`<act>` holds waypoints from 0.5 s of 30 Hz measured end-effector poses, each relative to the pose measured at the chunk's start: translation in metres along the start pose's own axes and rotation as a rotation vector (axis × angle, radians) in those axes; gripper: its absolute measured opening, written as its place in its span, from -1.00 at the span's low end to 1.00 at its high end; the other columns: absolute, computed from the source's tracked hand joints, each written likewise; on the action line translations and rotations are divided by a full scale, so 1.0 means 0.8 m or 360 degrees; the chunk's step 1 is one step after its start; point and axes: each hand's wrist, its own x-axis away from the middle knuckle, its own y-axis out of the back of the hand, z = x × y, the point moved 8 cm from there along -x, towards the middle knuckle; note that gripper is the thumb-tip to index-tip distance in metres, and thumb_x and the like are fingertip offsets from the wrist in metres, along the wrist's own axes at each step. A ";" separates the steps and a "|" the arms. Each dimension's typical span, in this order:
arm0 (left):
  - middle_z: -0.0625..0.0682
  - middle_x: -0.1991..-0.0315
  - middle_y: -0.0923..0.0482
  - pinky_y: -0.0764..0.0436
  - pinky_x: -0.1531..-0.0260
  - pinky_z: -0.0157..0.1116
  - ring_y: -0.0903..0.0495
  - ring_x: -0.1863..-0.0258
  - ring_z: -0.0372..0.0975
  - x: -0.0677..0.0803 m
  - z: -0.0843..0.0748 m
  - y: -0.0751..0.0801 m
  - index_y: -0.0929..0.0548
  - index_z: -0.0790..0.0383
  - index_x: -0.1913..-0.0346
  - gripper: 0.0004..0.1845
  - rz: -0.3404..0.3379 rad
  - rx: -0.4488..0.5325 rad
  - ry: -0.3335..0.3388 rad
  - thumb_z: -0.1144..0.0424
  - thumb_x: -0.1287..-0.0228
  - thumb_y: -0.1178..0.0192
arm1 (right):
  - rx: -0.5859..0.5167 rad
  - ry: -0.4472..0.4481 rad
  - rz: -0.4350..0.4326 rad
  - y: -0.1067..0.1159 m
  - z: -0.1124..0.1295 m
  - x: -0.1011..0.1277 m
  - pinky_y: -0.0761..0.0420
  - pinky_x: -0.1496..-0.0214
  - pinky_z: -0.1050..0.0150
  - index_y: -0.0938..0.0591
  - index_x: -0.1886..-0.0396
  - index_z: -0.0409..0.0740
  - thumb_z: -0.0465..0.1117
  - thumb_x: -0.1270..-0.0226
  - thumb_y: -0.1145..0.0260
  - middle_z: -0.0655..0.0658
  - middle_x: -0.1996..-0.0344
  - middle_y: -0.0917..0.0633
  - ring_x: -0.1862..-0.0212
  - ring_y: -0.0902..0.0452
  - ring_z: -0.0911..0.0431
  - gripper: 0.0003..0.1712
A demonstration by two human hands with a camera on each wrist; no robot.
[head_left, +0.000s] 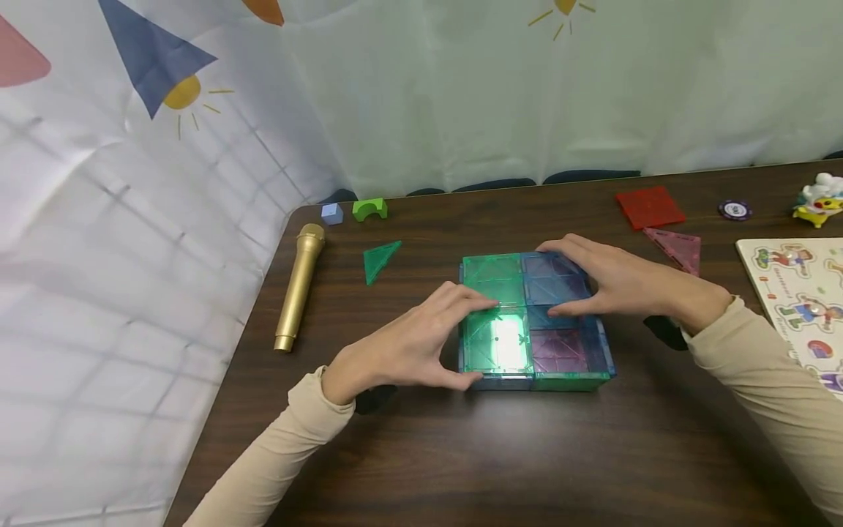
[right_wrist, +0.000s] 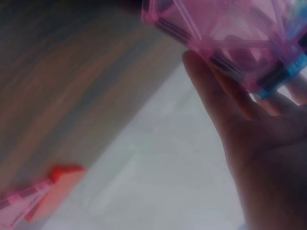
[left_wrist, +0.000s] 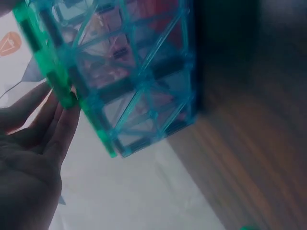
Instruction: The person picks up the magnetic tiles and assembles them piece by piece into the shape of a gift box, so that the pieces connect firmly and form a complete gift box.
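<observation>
- Dark wood-grain table is carrying the work, with a white patterned curtain hanging behind and to the side of it.
- Between the two hands a flat box of see-through tiles is sitting on the table, green and blue panels on top, purple ones showing beneath.
- The left hand is spreading its fingers over the green corner, thumb hooking the near edge; the left wrist view is showing straight fingers lying against the green rim.
- The right hand is arching over the blue far corner, fingertips resting on the top, thumb tucked at the middle seam.
- Judging by its look, the box is light and stiff, yet its panels are likely parting at the seams under a squeeze, and the plastic looks slick.
- Holding seems safest low on opposite side walls, under the fingers rather than on the lid.
- Beyond the left fingers are lying a green triangle and a gold microphone; beyond the right, a red square.
</observation>
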 end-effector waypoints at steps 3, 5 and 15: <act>0.05 -0.27 -0.47 -0.51 -0.22 -0.25 -0.39 -0.24 -0.16 0.000 -0.001 0.000 -0.50 0.31 -0.40 -0.19 0.0013 -0.0009 -0.0008 0.09 -0.13 -0.58 | -0.0012 -0.0005 0.0001 -0.001 -0.001 0.000 -0.58 -0.20 -0.22 -0.31 -0.52 -0.12 0.11 -0.26 -0.59 -0.18 -0.22 -0.52 -0.14 -0.53 -0.08 -0.01; 0.06 -0.30 -0.43 -0.51 -0.23 -0.23 -0.36 -0.26 -0.14 0.001 0.000 -0.001 -0.50 0.30 -0.40 -0.17 0.0026 -0.0025 -0.0010 0.04 -0.13 -0.60 | -0.0022 -0.0012 0.0004 -0.002 -0.001 0.000 -0.58 -0.20 -0.21 -0.30 -0.53 -0.11 0.11 -0.26 -0.58 -0.18 -0.21 -0.52 -0.13 -0.53 -0.07 -0.01; 0.07 -0.54 -0.13 -0.34 -0.47 -0.04 -0.16 -0.52 -0.09 0.008 0.049 0.002 -0.22 0.24 -0.59 -0.24 -0.0196 0.0243 0.0396 -0.03 -0.54 -0.25 | 0.0027 -0.0030 -0.0022 -0.002 0.001 0.002 -0.55 -0.24 -0.21 -0.30 -0.55 -0.12 0.16 -0.27 -0.56 -0.17 -0.24 -0.51 -0.20 -0.49 -0.07 0.01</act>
